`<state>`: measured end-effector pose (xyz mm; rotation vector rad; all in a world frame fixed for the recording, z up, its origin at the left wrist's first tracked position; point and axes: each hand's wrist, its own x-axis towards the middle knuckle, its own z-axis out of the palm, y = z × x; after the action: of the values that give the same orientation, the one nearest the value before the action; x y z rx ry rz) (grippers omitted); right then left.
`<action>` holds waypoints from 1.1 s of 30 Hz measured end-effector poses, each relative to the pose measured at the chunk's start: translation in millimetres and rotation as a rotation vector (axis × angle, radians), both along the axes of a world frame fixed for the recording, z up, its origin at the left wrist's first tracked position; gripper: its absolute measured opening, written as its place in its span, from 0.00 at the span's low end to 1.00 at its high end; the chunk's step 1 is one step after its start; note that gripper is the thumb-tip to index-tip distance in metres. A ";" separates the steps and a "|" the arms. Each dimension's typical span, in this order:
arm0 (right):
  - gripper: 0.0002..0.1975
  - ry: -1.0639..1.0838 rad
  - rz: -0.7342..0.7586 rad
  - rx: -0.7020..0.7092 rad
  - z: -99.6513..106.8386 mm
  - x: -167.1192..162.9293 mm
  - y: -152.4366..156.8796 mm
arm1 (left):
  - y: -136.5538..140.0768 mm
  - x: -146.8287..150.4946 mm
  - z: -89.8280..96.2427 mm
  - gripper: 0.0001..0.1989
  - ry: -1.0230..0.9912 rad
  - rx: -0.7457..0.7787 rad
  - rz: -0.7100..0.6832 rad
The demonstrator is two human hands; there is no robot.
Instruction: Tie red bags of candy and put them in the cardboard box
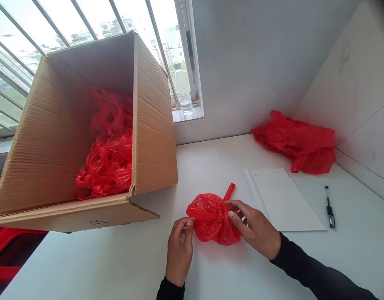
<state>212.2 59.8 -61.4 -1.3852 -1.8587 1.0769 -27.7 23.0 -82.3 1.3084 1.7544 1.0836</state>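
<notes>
A crumpled red plastic bag (210, 216), bunched into a rough ball, rests on the white table between my hands. One narrow strip of it sticks up at the back right. My left hand (181, 248) pinches the bag's left edge between thumb and forefinger. On the other side, my right hand (252, 225) has its thumb and fingertips closed on the bag's right part, where the plastic gathers into folds.
A big open cardboard box (154, 125) at the left holds several crumpled red bags (110, 162). A flat red bag pile (301, 141), white notebook (285, 200) and pen (330, 210) lie at the right. A water bottle (183, 91) stands on the windowsill.
</notes>
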 end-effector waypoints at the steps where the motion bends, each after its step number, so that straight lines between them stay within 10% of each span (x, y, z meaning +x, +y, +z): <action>1: 0.21 -0.034 0.006 -0.003 -5.2 -0.8 4.9 | -1.1 -1.7 0.5 0.20 0.027 0.014 0.016; 11: 0.08 -0.042 0.058 0.013 -7.2 -0.5 5.0 | 6.5 13.8 10.9 0.11 0.138 0.038 -0.179; 19: 0.07 -0.070 -0.150 0.056 -2.3 44.4 -11.6 | -20.1 5.4 12.8 0.12 0.143 0.021 -0.042; 26: 0.08 -0.086 -0.025 0.173 1.0 26.8 -13.3 | -3.2 44.3 25.3 0.14 0.301 0.213 -0.341; 33: 0.06 -0.029 -0.271 0.090 3.7 53.0 -10.1 | -6.9 15.6 23.7 0.13 0.210 0.147 -0.003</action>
<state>265.2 49.8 -57.7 -1.5526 -1.6585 0.8320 -12.1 16.0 -58.6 1.5634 1.8512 1.1248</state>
